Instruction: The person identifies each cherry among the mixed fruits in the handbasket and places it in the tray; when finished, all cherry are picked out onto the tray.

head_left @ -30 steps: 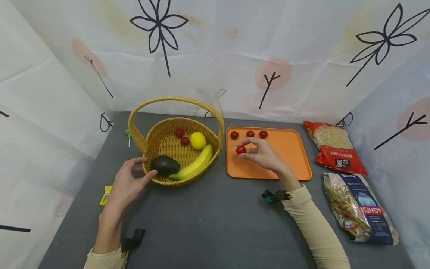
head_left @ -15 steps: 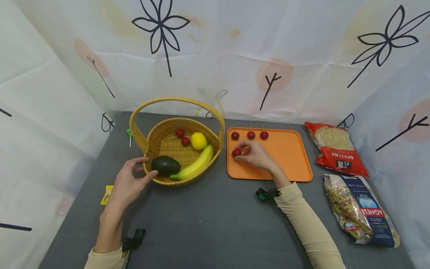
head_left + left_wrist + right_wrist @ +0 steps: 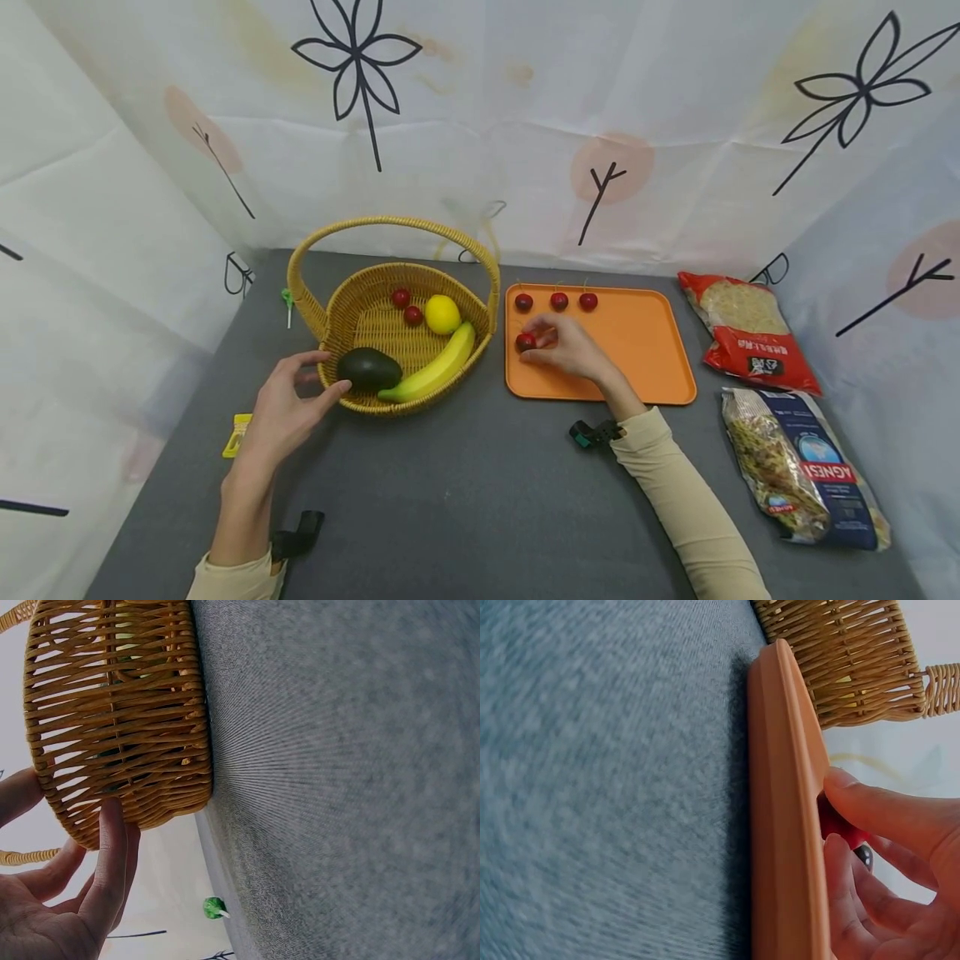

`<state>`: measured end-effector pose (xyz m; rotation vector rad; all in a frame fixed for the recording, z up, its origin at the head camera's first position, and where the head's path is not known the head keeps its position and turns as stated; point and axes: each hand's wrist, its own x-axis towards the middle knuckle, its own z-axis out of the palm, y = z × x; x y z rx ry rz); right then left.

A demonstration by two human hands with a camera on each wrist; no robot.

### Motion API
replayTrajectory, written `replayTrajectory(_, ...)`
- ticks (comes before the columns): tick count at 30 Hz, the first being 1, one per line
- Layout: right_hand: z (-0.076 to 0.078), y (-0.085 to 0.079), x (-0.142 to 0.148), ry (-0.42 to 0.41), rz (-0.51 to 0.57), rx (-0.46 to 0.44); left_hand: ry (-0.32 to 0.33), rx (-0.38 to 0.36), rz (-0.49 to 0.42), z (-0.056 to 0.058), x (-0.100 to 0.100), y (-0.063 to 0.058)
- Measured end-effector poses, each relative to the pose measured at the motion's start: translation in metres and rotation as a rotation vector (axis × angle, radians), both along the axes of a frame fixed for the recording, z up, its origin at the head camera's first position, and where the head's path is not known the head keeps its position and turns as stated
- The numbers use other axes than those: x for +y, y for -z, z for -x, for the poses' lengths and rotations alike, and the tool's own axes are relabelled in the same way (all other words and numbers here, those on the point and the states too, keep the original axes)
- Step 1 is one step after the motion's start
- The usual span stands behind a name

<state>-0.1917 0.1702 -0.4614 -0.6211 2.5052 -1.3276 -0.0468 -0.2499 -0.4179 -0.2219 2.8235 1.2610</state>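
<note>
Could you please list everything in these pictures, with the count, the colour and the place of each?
Table: one, grey, underneath.
Cloth: white with black drawings, around the table; panel count unclear.
Wicker basket: one, yellow-brown, table's left half.
Avocado: one, dark, in basket.
Banana: one, yellow, in basket.
Lemon: one, yellow, in basket.
Tray: one, orange, right of basket.
Cherries: six, red; two in basket, three on tray, one held.
Food packet: one, red, far right.
Agnesi bag: one, mainly blue, nearer.
Green-headed stick: one, left of basket.
Yellow object: one, identity unclear, table's left edge.
Wrist cameras: two, black.
Sleeves: two, beige.
Left hand: one, at basket's left side.
Right hand: one, fingers pinching a cherry.
</note>
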Motion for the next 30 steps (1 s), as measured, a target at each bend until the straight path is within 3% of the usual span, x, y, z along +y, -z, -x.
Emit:
replayTrajectory(7,-0.002,-0.005,0.001,0.012,-0.033,-0.019,0.004,0.003,0.007,0.002,-0.001,0.0)
replayTrajectory(13,-0.006,-0.02,0.008,0.042,-0.037,-0.004,0.002,0.001,-0.007,0.002,0.0,0.0)
replayTrajectory(22,-0.031,-0.06,0.005,0.037,0.138,0.045,-0.002,0.001,-0.013,0.001,0.001,-0.002)
replayTrajectory(27,-0.056,-0.086,-0.015,-0.05,0.301,0.038,-0.001,0.006,-0.009,0.0,0.001,-0.002)
replayTrajectory(30,-0.062,-0.094,-0.034,-0.11,0.332,0.047,0.0,0.009,-0.007,0.0,0.0,-0.001)
